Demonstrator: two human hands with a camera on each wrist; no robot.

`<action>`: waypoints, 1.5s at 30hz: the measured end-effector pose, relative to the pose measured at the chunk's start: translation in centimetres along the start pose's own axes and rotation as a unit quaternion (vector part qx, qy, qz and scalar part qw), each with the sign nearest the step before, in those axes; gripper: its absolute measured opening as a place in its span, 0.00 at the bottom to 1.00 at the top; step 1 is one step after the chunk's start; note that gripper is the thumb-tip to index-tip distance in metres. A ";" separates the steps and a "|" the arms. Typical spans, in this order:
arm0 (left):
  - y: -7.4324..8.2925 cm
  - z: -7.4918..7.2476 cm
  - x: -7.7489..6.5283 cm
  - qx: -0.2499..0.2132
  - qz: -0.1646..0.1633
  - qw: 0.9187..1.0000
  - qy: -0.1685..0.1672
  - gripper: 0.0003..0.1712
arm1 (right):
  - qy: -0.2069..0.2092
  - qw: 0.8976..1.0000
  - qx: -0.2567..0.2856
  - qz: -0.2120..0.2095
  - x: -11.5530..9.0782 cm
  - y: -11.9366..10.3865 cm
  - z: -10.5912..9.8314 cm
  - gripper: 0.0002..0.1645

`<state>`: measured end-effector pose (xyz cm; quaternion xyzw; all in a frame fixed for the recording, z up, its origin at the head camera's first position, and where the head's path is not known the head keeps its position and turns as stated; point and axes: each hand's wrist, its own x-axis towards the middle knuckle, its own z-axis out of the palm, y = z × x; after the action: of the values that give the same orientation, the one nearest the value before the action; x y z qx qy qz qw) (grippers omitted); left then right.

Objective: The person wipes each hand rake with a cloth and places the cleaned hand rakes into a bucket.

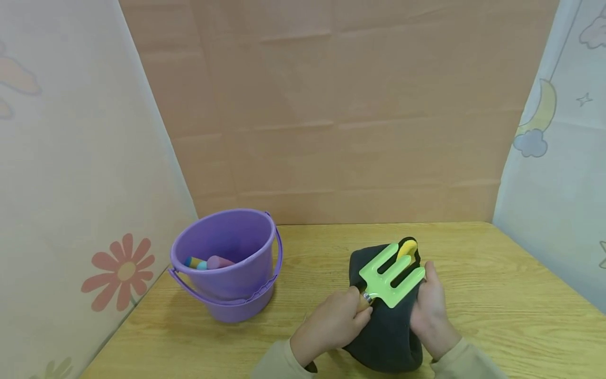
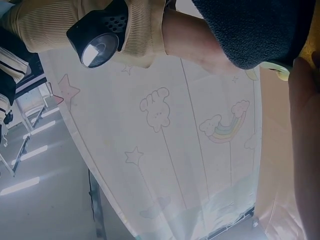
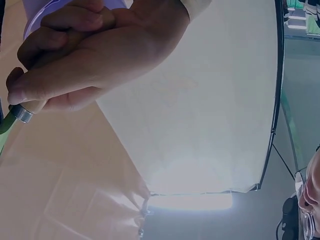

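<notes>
In the head view my left hand point(image 1: 333, 318) grips the wooden handle of a small green garden fork point(image 1: 390, 273), its three broad prongs pointing up and to the right. The fork lies over the front of a dark, soft cloth bag point(image 1: 385, 337). My right hand point(image 1: 431, 310) holds the bag by its right side, thumb up and the other fingers hidden behind the cloth. A yellow piece edged in black point(image 1: 408, 248) shows at the bag's top, partly behind the prongs. The right wrist view shows the left hand curled round the fork's handle, near the metal collar point(image 3: 22, 114).
A purple bucket point(image 1: 236, 292) stands on the wooden table point(image 1: 303, 252) to the left, its handle hanging down in front. Inside lie several small purple, teal and yellow pieces. A brown paper backdrop point(image 1: 355, 116) and printed side panels point(image 1: 85, 158) surround the table.
</notes>
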<state>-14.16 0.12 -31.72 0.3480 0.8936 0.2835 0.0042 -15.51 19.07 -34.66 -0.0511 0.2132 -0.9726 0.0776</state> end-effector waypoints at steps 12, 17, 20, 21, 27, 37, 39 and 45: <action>-0.2 0.1 0.1 -0.023 -0.030 0.999 -0.028 0.22 | -0.146 0.984 0.106 0.006 0.0 -0.1 -0.2 0.27; -0.4 0.2 0.3 -0.050 -0.062 0.996 -0.038 0.19 | -0.169 0.981 0.099 0.012 0.2 -0.3 -0.3 0.24; -0.6 0.1 0.3 -0.025 -0.048 0.998 -0.032 0.18 | -0.183 0.978 0.102 0.019 0.4 -0.7 -0.6 0.23; -0.6 0.1 0.3 -0.012 -0.042 0.999 -0.029 0.18 | -0.186 0.976 0.107 0.022 0.5 -0.8 -0.7 0.23; -0.7 -0.1 0.2 0.000 -0.015 0.999 -0.035 0.22 | -0.188 0.975 0.112 0.020 0.7 -1.7 -1.1 0.23; -0.8 0.0 0.1 -0.003 -0.010 0.999 -0.036 0.24 | -0.162 0.981 0.104 0.002 0.7 -2.4 -1.2 0.21; -0.8 0.0 0.2 0.006 -0.006 0.999 -0.038 0.26 | -0.153 0.983 0.099 0.001 0.7 -2.5 -1.2 0.21; -1.0 0.2 0.0 0.003 -0.009 1.000 -0.021 0.21 | -0.115 0.991 0.059 -0.027 0.6 -2.5 -1.2 0.20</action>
<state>-14.79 -0.38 -32.40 0.3455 0.8974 0.2735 0.0244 -16.61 21.72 -34.60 -0.1639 0.1441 -0.9728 0.0781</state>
